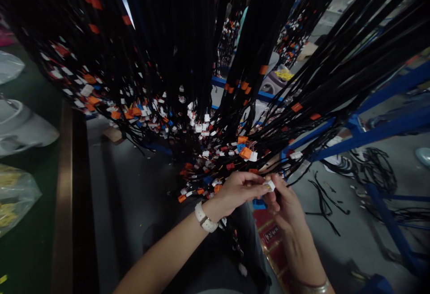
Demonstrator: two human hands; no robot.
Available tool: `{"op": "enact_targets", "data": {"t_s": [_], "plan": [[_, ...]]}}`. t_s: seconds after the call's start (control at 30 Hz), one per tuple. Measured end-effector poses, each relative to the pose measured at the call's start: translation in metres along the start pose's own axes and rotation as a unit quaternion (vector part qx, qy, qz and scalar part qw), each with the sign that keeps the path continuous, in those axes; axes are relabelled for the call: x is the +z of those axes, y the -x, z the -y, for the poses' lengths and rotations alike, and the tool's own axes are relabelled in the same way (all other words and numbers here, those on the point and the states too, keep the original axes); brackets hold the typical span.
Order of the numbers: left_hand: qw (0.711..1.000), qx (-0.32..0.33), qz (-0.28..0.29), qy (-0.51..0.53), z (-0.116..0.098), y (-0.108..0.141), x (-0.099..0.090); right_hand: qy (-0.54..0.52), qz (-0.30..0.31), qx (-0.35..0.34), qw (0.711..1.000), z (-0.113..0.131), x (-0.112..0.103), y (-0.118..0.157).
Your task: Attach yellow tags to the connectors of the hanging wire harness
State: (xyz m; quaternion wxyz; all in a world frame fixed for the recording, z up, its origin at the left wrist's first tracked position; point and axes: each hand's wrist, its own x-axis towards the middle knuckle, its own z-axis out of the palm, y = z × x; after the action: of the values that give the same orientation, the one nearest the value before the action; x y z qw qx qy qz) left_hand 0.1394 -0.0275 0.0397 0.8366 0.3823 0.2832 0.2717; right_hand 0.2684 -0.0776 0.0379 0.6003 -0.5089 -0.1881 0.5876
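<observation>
Between the fingertips of both hands is a small white plastic connector (269,185). My left hand (240,189), with a white watch on its wrist, pinches it from the left. From the right, the closed fingers of my right hand (280,198) grip the same connector. Just beyond the hands hang black wire harnesses (188,61) in thick bundles, their ends crowded with white, orange and blue connectors. An orange connector (246,152) and a white one (253,156) dangle close above my fingers. Which wire the held connector belongs to is hidden.
Blue metal frame bars (386,128) run along the right side. Loose black cables (324,204) lie on the grey floor there. A red printed box or mat (270,236) is below my right hand. At left are a grey-white bucket (23,126) and a plastic bag of yellow parts (15,198).
</observation>
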Motion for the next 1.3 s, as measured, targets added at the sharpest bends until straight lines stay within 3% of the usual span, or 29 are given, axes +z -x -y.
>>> {"op": "enact_targets", "data": {"t_s": [0.13,0.33,0.9,1.1,1.2,1.3], "plan": [[0.996,0.030,-0.029,-0.080,-0.002,0.001,0.006,-0.013,-0.021,-0.011,1.000,-0.002,0.002,-0.001],[0.989,0.059,-0.086,-0.108,0.002,0.000,0.013,-0.008,-0.062,-0.037,0.997,-0.004,0.007,-0.002],[0.991,0.063,-0.091,-0.081,0.008,-0.001,0.015,0.019,-0.061,-0.059,0.996,-0.002,0.013,0.004],[0.998,0.039,-0.040,-0.007,0.005,0.002,0.006,-0.072,-0.016,-0.016,0.997,0.000,0.016,0.001],[0.997,0.022,-0.071,-0.002,0.011,0.003,-0.004,-0.131,0.020,0.020,0.991,0.001,0.015,-0.003],[0.991,0.003,-0.111,-0.078,0.018,0.007,-0.012,-0.165,0.041,0.043,0.985,0.002,0.014,-0.007]]}}
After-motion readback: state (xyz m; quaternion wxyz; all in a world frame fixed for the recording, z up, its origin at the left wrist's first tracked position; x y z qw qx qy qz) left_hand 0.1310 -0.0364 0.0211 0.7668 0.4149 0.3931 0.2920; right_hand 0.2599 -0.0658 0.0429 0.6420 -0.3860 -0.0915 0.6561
